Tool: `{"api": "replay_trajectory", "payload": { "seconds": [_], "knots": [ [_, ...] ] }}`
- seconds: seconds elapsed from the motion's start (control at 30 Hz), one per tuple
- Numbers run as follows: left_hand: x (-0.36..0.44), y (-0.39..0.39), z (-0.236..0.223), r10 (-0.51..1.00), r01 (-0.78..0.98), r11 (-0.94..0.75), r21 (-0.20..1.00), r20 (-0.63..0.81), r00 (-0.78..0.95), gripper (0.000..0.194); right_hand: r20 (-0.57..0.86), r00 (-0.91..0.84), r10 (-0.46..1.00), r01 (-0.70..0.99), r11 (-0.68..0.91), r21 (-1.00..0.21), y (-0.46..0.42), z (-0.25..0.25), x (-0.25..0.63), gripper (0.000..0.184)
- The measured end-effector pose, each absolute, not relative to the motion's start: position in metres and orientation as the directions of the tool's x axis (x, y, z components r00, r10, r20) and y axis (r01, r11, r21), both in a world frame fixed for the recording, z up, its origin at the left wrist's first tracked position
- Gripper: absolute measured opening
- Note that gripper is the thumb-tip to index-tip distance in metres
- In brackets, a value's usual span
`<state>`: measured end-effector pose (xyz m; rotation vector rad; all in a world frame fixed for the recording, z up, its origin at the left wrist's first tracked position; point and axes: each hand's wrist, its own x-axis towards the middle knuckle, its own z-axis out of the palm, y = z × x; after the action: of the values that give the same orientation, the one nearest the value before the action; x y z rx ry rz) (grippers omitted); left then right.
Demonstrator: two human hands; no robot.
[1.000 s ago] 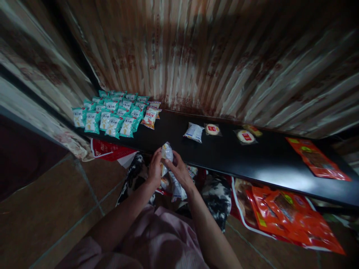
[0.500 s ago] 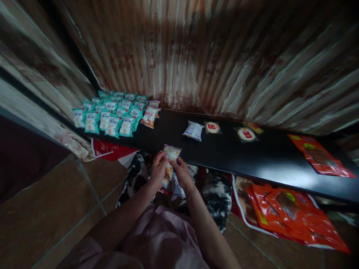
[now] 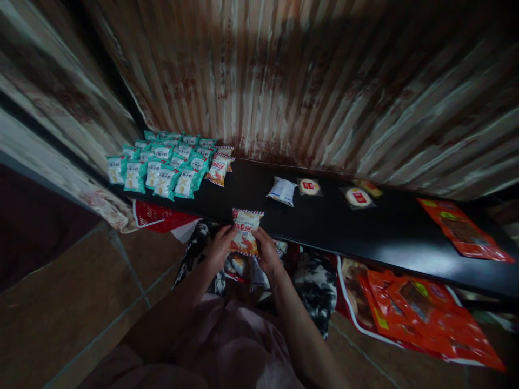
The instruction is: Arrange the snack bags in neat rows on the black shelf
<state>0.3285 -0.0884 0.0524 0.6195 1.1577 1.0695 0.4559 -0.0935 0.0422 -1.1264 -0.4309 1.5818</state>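
Between my two hands is a small snack bag, white and orange with red print, its front turned up. My left hand grips its left edge, and my right hand grips the right edge. The bag is held above my lap at the front edge of the black shelf. Similar striped-edge snack bags lean beside rows of teal snack bags at the shelf's left. A pale snack bag lies alone near the middle. More bags, partly hidden, are below my hands.
Two round wrapped snacks and a yellow packet lie right of the middle. An orange-red packet is at the right end. Under the shelf stand a red basket and another basket holding orange packets. A striped curtain hangs behind.
The snack bag in my hands has been turned so its printed front shows, and my hands have moved apart to its sides. The view has shifted slightly; things on the shelf stay put.
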Motion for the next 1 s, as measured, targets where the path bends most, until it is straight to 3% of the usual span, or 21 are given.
{"api": "replay_trajectory", "payload": {
  "seconds": [0.37, 0.7, 1.0],
  "knots": [
    [0.315, -0.068, 0.053, 0.944, -0.32, 0.183, 0.93, -0.257, -0.208, 0.038, -0.354, 0.025, 0.935, -0.262, -0.336, -0.905, -0.083, 0.063, 0.444, 0.055],
    [0.291, -0.06, 0.057, 0.939, -0.315, 0.293, 0.903, -0.334, -0.084, 0.048, -0.296, -0.013, 0.955, -0.153, -0.294, -0.944, -0.068, 0.052, 0.427, 0.051],
    [0.278, -0.035, 0.052, 0.945, -0.192, 0.236, 0.953, -0.27, -0.182, 0.031, -0.274, -0.05, 0.96, -0.154, -0.279, -0.948, -0.053, 0.07, 0.41, 0.045]
  ]
}}
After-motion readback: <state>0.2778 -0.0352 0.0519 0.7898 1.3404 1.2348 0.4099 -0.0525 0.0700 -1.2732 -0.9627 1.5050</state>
